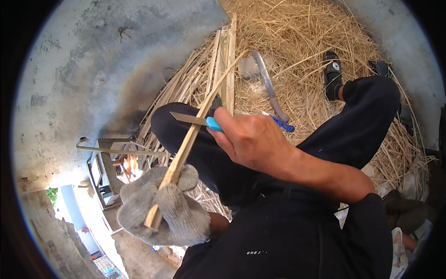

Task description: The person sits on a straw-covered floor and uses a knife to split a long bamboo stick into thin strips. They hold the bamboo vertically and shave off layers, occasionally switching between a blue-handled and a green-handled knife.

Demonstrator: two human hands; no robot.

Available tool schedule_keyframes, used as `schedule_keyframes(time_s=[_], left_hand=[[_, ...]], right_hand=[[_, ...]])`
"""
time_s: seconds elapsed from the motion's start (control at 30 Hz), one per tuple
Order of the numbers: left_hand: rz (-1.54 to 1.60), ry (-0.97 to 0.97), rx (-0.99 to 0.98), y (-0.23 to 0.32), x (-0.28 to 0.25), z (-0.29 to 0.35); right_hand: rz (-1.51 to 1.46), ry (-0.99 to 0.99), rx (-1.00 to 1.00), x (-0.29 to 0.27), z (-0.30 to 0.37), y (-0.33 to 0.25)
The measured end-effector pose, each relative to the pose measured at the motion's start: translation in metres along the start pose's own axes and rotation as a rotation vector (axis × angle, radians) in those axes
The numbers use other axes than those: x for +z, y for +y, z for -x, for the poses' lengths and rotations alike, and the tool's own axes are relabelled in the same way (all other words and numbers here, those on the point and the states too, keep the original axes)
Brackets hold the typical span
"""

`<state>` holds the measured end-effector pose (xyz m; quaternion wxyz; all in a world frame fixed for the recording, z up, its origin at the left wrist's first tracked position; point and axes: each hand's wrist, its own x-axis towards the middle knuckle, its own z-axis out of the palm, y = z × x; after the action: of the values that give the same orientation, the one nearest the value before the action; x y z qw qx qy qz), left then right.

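Note:
My left hand (160,204), in a grey knitted glove, is closed around the lower end of a long, split bamboo strip (188,142). The strip slants up and away to the right over my left thigh. Bare and closed, my right hand (255,139) grips a utility knife (213,124) with a light blue handle. Its long blade lies across the strip, the tip pointing left. Most of the knife's handle is hidden inside my fist.
A machete (265,76) lies beyond my right hand, beside a blue-handled cutter (282,122). Straw-like shavings (297,28) cover the floor. Long bamboo strips (231,65) lie ahead, near the grey wall (116,56). A wooden frame (109,172) stands at left. Another person's foot (399,251) shows at lower right.

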<state>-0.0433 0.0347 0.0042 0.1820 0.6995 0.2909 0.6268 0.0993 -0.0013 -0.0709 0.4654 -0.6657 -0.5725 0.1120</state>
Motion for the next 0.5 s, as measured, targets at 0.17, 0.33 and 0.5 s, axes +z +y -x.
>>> schedule_keyframes(time_s=[0.17, 0.33, 0.5], left_hand=[[0.036, 0.008, 0.005, 0.004, 0.006, -0.004], [0.043, 0.025, -0.017, 0.001, 0.002, 0.001], [0.051, 0.025, -0.013, -0.002, 0.005, 0.004]], right_hand=[[0.273, 0.08, 0.204, 0.018, 0.008, 0.095], [0.115, 0.115, 0.416, -0.015, 0.026, 0.085], [-0.199, 0.027, 0.081, -0.022, 0.007, -0.012]])
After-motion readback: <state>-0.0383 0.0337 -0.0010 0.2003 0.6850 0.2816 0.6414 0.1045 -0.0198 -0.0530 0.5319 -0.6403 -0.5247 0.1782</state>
